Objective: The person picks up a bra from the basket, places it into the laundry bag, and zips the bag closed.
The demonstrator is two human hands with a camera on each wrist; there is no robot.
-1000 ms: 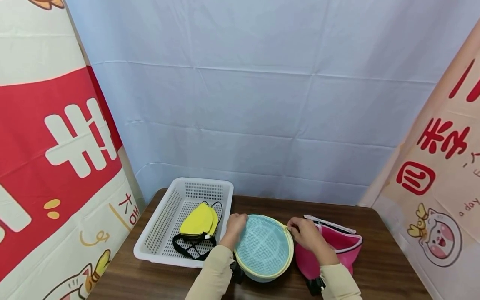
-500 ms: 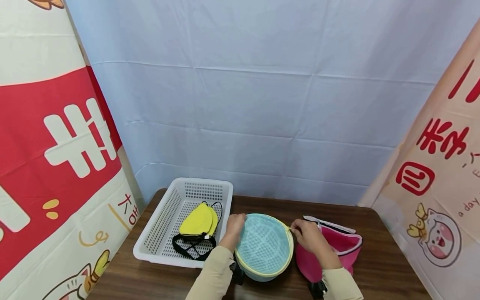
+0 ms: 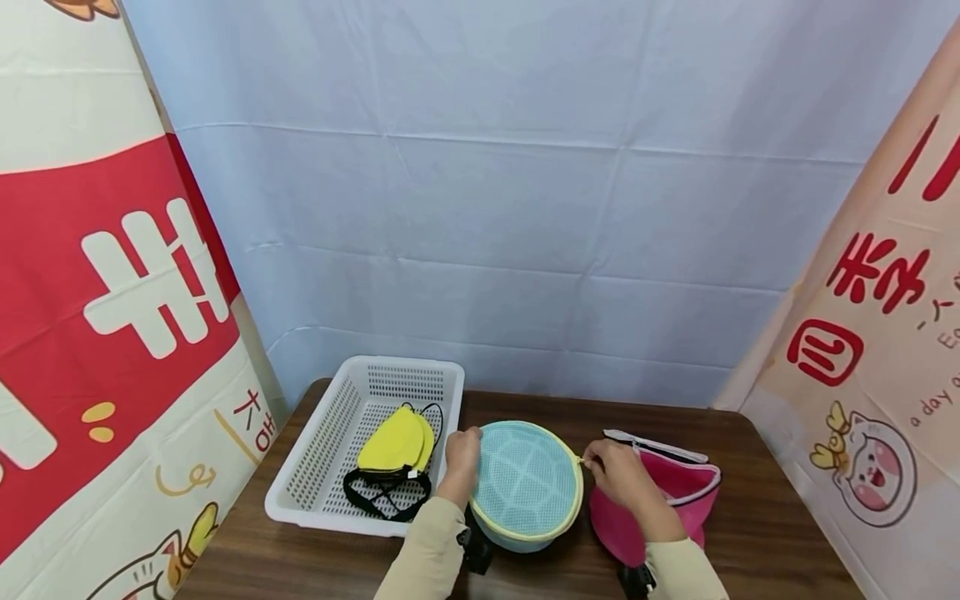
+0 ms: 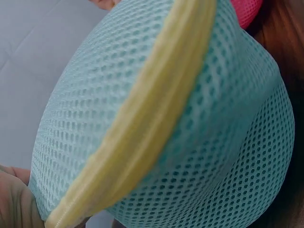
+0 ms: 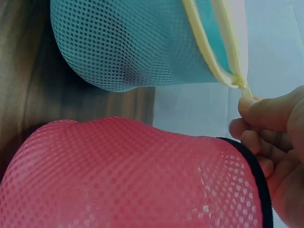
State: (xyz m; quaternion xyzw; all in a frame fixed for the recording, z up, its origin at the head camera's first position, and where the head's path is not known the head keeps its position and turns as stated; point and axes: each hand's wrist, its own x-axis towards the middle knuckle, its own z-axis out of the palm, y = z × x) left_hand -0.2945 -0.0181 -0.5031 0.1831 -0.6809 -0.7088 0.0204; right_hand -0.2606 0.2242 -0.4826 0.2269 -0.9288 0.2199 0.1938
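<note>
A light-blue mesh laundry bag (image 3: 528,483) with a yellow zipper (image 4: 142,118) round its top stands on the table in the head view. My left hand (image 3: 463,458) grips its left rim; in the left wrist view only part of that hand (image 4: 16,202) shows at the lower left. At the right side of the rim, my right hand (image 3: 618,471) pinches the zipper pull (image 5: 244,89) between thumb and finger. Beside the pull, the right wrist view shows a gap between the yellow zipper edges. A pink mesh bag (image 5: 128,175) with dark trim stands right below that hand, its top open.
To the left, a white plastic basket (image 3: 300,475) holds a yellow pouch-like item (image 3: 393,442) with black straps. All of this rests on a dark wooden table (image 3: 765,517). A pale blue cloth (image 3: 480,208) hangs behind, with printed cloths on both sides.
The blue bag's top has risen slightly toward the back. My right hand, with the zipper pull, has shifted a little to the right along the rim; the left hand keeps its grip.
</note>
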